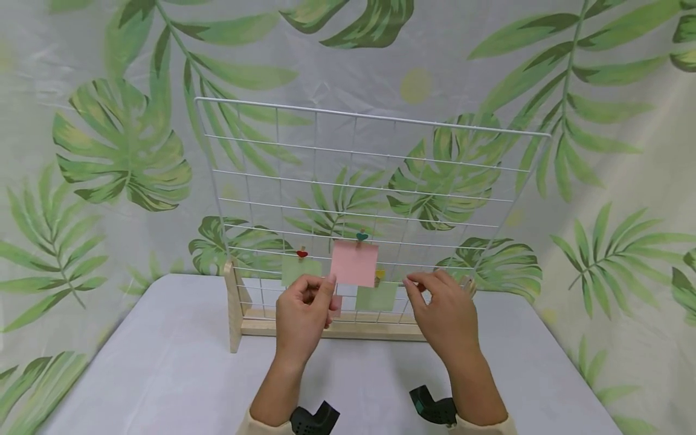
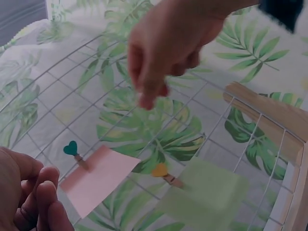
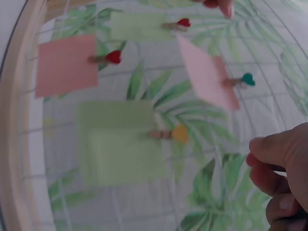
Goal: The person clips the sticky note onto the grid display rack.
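Near the lower left corner of an upper pink paper note, my left hand hovers with its fingers loosely curled. A clip with a teal heart fixes that note to the white wire grid. My right hand is to the right of the notes, thumb and index tip close together; nothing shows between them. Below the pink note hangs a green note with a yellow clip. Another green note has a red heart clip. A lower pink note is partly behind my left hand in the head view.
The grid stands upright in a wooden base with a wooden post at the left. Under it is a table with a white cover. A leaf-print cloth hangs behind.
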